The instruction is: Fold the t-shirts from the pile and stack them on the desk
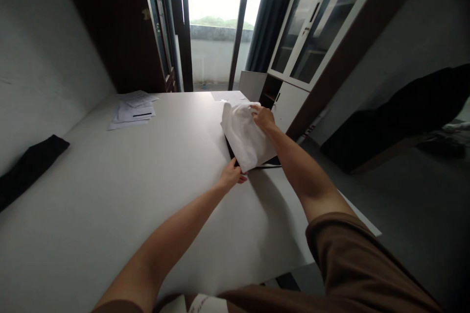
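A folded white cloth (244,134) lies over a flat black item (229,148) toward the right side of the white table. Only edges of the black item show, with a thin dark strap (268,166) at its near right; its kind is hidden. My right hand (263,117) is closed on the far right part of the cloth, fingers bent into the fabric. At the near left corner, my left hand (232,176) pinches the edge of the black item, its thumb beside the cloth. A bit of pink shows by its fingertips.
Loose papers (134,111) with a dark pen-like stick lie at the table's far left. Another sheet (227,96) is at the far edge. A black cloth-like thing (33,163) rests on the left. A white cabinet (293,102) stands beyond the table's right edge (360,212).
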A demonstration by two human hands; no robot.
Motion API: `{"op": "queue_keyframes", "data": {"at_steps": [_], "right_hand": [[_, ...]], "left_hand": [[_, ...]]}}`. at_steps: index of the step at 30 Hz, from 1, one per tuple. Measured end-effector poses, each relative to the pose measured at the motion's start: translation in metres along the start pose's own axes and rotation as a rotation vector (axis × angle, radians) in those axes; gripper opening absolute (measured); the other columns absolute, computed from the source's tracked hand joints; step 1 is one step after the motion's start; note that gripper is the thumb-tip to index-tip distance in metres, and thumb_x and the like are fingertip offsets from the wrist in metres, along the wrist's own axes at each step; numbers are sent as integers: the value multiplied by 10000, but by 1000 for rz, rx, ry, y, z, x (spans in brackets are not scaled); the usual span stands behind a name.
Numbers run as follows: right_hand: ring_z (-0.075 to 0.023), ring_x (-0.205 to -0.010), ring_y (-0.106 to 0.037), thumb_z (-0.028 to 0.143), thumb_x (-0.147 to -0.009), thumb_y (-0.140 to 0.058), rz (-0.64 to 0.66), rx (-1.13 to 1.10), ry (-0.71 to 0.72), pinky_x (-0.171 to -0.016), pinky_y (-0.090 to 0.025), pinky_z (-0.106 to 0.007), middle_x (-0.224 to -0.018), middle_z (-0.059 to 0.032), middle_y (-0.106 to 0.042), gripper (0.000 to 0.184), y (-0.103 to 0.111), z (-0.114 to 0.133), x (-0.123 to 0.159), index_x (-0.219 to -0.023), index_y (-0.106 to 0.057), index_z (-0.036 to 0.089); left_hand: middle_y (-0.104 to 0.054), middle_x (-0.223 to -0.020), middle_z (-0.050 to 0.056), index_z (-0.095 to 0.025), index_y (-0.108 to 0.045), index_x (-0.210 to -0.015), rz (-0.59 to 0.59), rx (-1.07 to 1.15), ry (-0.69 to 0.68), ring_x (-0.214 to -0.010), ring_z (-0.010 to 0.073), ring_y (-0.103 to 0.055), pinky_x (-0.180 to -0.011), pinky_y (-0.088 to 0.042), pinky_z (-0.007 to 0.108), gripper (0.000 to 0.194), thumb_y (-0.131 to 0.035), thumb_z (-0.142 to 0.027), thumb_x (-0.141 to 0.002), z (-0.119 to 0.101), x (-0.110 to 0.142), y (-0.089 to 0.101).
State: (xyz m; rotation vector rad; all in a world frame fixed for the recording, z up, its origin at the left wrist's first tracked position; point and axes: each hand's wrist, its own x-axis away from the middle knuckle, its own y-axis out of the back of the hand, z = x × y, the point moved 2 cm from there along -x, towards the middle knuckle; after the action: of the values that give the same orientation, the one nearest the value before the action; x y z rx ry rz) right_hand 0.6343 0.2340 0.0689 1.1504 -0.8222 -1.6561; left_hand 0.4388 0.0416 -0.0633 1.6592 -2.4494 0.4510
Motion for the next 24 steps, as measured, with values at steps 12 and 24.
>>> {"op": "queue_keyframes", "data": {"at_steps": [12,24], "right_hand": [[-260,-1246,-602,303,-921,-604,18,-58,-361,-1068,-451,-322,-1387,-111,-632,512,-33,-76,16,-1421,-611,195],[-366,-1388,-373,396,-984,-523,2,301,-178,-1082,-376,-504,-1511,-230,-406,490,-46,-50,46,-1415,-553,164]], "left_hand": [[-606,-1383,114,-264,-500,-1499,153,94,-261,-864,145,-728,-831,-556,286,759,-676,-165,-768,7,16,12],[-674,-1281,71,-292,-485,-1517,181,-316,-478,-841,135,-663,-874,-525,299,702,-632,-182,-839,14,22,8]]}}
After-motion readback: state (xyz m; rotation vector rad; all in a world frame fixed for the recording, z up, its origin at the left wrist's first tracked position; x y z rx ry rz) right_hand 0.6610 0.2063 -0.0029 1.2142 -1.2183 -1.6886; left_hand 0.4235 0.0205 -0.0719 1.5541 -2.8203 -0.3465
